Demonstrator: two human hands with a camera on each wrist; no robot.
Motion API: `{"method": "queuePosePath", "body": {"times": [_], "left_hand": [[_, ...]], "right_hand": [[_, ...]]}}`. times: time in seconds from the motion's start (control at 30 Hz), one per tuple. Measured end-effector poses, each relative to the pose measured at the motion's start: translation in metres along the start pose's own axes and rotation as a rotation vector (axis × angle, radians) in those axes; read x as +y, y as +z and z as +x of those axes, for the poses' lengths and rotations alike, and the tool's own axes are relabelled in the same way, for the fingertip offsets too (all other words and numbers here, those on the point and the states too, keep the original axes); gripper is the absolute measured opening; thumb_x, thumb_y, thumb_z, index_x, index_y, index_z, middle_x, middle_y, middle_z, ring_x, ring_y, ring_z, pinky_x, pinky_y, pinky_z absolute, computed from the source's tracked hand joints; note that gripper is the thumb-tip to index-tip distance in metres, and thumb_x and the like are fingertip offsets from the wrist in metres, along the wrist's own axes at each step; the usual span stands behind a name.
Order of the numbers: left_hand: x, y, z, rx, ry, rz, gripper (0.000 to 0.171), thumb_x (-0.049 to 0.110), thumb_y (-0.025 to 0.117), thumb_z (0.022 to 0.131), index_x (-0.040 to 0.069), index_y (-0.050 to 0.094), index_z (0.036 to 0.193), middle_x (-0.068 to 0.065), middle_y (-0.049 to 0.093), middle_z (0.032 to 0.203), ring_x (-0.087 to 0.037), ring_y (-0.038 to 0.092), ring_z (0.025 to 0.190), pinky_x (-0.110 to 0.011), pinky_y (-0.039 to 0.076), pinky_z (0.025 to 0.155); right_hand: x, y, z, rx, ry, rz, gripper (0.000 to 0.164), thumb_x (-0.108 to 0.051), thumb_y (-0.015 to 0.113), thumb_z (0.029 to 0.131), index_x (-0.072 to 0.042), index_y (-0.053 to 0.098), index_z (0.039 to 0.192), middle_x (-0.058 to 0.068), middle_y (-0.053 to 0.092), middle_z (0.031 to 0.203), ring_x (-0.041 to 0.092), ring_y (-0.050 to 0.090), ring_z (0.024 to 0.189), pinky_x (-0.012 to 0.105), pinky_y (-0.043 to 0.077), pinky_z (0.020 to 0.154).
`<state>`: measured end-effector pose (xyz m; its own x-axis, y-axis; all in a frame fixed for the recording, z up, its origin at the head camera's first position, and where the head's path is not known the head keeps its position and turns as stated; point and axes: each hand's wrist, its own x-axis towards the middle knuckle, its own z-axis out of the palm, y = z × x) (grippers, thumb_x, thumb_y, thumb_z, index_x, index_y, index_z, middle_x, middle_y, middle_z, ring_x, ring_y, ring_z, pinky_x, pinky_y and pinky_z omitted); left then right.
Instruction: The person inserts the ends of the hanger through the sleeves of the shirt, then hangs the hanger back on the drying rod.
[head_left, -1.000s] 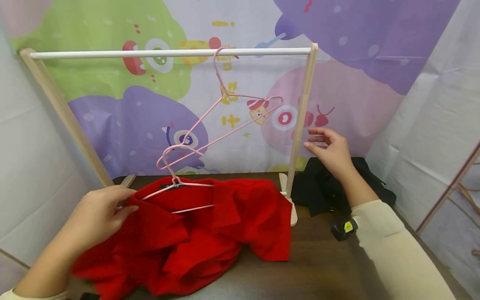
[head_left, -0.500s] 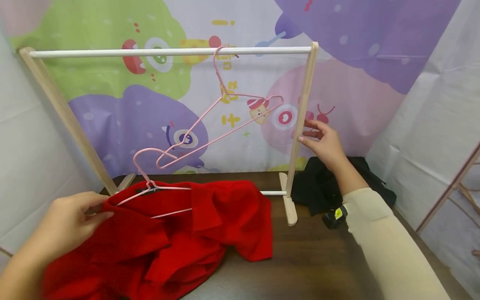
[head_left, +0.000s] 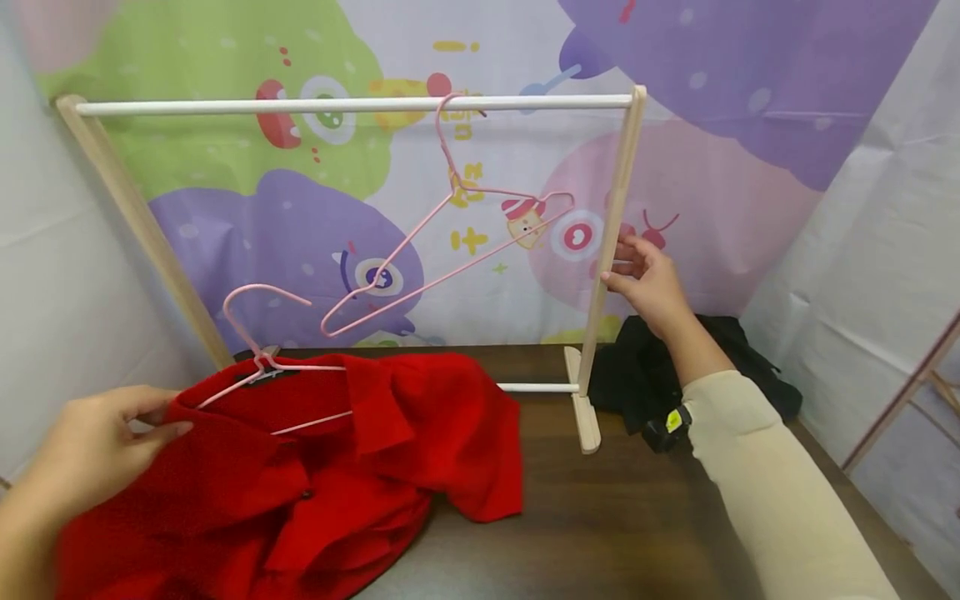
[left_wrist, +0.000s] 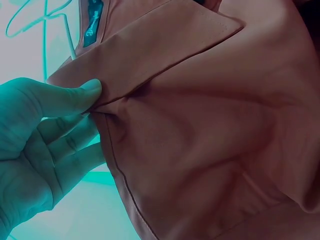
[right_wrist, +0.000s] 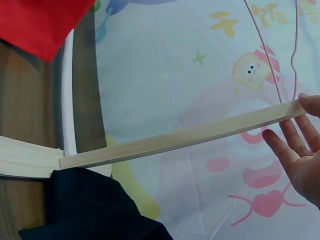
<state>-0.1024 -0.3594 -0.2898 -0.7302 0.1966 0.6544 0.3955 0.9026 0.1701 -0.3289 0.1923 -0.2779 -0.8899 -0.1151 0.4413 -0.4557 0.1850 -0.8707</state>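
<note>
My left hand (head_left: 97, 446) pinches the collar edge of a red shirt (head_left: 247, 492) between thumb and fingers. The left wrist view shows the thumb on top of the collar (left_wrist: 150, 55). Inside the shirt sits a pink hanger (head_left: 262, 287), its hook sticking up out of the neck, free of the rail. On the right, my right hand (head_left: 648, 287) holds the wooden side post (head_left: 617, 208) of a clothes rack, thumb in front and fingers behind. A second pink hanger (head_left: 454, 171), bare, hangs from the rack's white rail (head_left: 300, 106).
Black cloth (head_left: 712, 367) lies in a heap on the table (head_left: 600, 517) right of the rack's foot (head_left: 585, 417). A low white crossbar (head_left: 540, 387) joins the rack near the table. Behind stands a printed cartoon backdrop (head_left: 502, 308).
My left hand has drawn the red shirt and its hanger to the left, away from the bare hanger. My right hand has moved left onto the rack's post.
</note>
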Motion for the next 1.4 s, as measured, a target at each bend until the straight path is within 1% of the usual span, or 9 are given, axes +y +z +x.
{"method": "queuePosePath", "body": {"times": [0.2, 0.33, 0.43, 0.57, 0.63, 0.87, 1.03, 1.17, 1.4], "left_hand": [[-0.008, -0.005, -0.003, -0.015, -0.035, 0.020, 0.030, -0.010, 0.083, 0.054, 0.007, 0.072, 0.077, 0.006, 0.066, 0.066, 0.014, 0.050, 0.063, -0.011, 0.038, 0.052], [-0.011, -0.009, -0.004, -0.031, -0.054, 0.047, 0.028, -0.009, 0.083, 0.056, 0.005, 0.073, 0.078, 0.001, 0.067, 0.066, 0.013, 0.050, 0.062, -0.012, 0.038, 0.052], [-0.015, -0.010, -0.005, -0.046, -0.061, 0.078, 0.027, -0.007, 0.082, 0.056, 0.004, 0.074, 0.079, -0.004, 0.067, 0.067, 0.011, 0.050, 0.061, -0.013, 0.037, 0.051], [-0.019, -0.010, -0.006, -0.064, -0.068, 0.098, 0.025, -0.006, 0.081, 0.058, 0.004, 0.073, 0.079, -0.005, 0.067, 0.066, 0.010, 0.049, 0.058, -0.014, 0.036, 0.050], [-0.022, -0.010, -0.005, -0.068, -0.070, 0.106, 0.024, -0.006, 0.081, 0.059, 0.004, 0.073, 0.079, -0.004, 0.067, 0.065, 0.010, 0.048, 0.057, -0.015, 0.036, 0.050], [-0.029, -0.013, 0.005, -0.070, -0.062, 0.153, 0.021, -0.004, 0.079, 0.062, 0.004, 0.073, 0.080, 0.001, 0.064, 0.060, 0.007, 0.043, 0.053, -0.022, 0.034, 0.048], [-0.030, -0.014, 0.015, -0.084, -0.051, 0.174, 0.017, -0.002, 0.079, 0.063, 0.004, 0.072, 0.078, 0.006, 0.061, 0.057, 0.005, 0.040, 0.051, -0.028, 0.035, 0.046], [-0.030, -0.015, 0.023, -0.089, -0.055, 0.184, 0.014, -0.002, 0.077, 0.065, 0.004, 0.071, 0.076, 0.005, 0.060, 0.056, 0.005, 0.040, 0.050, -0.029, 0.035, 0.045], [-0.034, -0.019, 0.038, -0.071, -0.051, 0.210, 0.011, -0.002, 0.074, 0.067, 0.004, 0.069, 0.073, 0.008, 0.051, 0.050, -0.002, 0.036, 0.047, -0.030, 0.030, 0.044]], "right_hand": [[-0.001, 0.000, 0.003, -0.022, -0.016, 0.107, 0.064, 0.008, 0.063, 0.089, 0.003, 0.035, 0.147, 0.021, 0.052, 0.124, 0.012, 0.061, 0.095, 0.022, 0.054, 0.077], [-0.003, -0.001, 0.005, -0.025, -0.002, 0.115, 0.065, 0.007, 0.063, 0.089, 0.001, 0.035, 0.147, 0.020, 0.052, 0.122, 0.012, 0.061, 0.095, 0.025, 0.054, 0.076], [-0.003, -0.001, 0.005, -0.026, 0.005, 0.128, 0.064, 0.008, 0.063, 0.089, 0.001, 0.036, 0.147, 0.013, 0.055, 0.116, 0.012, 0.062, 0.094, 0.026, 0.055, 0.076], [-0.002, -0.001, 0.005, -0.027, 0.012, 0.127, 0.064, 0.008, 0.063, 0.089, 0.000, 0.036, 0.147, 0.007, 0.056, 0.111, 0.011, 0.062, 0.094, 0.026, 0.055, 0.075], [-0.002, -0.002, 0.005, -0.032, 0.015, 0.119, 0.064, 0.007, 0.063, 0.090, -0.001, 0.035, 0.147, 0.007, 0.056, 0.112, 0.012, 0.062, 0.095, 0.026, 0.055, 0.076], [0.000, -0.002, 0.005, -0.052, 0.008, 0.100, 0.063, 0.004, 0.062, 0.092, -0.003, 0.033, 0.148, 0.019, 0.052, 0.122, 0.018, 0.059, 0.101, 0.026, 0.055, 0.077], [0.001, -0.002, 0.005, -0.045, 0.009, 0.084, 0.061, 0.003, 0.062, 0.092, -0.005, 0.035, 0.146, 0.019, 0.053, 0.123, 0.014, 0.059, 0.100, 0.030, 0.054, 0.080], [0.001, -0.001, 0.005, -0.049, 0.008, 0.084, 0.063, 0.003, 0.061, 0.092, -0.004, 0.033, 0.148, 0.021, 0.051, 0.125, 0.016, 0.058, 0.101, 0.029, 0.054, 0.080], [0.001, -0.001, 0.007, -0.046, 0.011, 0.070, 0.064, 0.004, 0.060, 0.092, -0.004, 0.031, 0.149, 0.016, 0.052, 0.121, 0.019, 0.058, 0.103, 0.026, 0.055, 0.077]]}}
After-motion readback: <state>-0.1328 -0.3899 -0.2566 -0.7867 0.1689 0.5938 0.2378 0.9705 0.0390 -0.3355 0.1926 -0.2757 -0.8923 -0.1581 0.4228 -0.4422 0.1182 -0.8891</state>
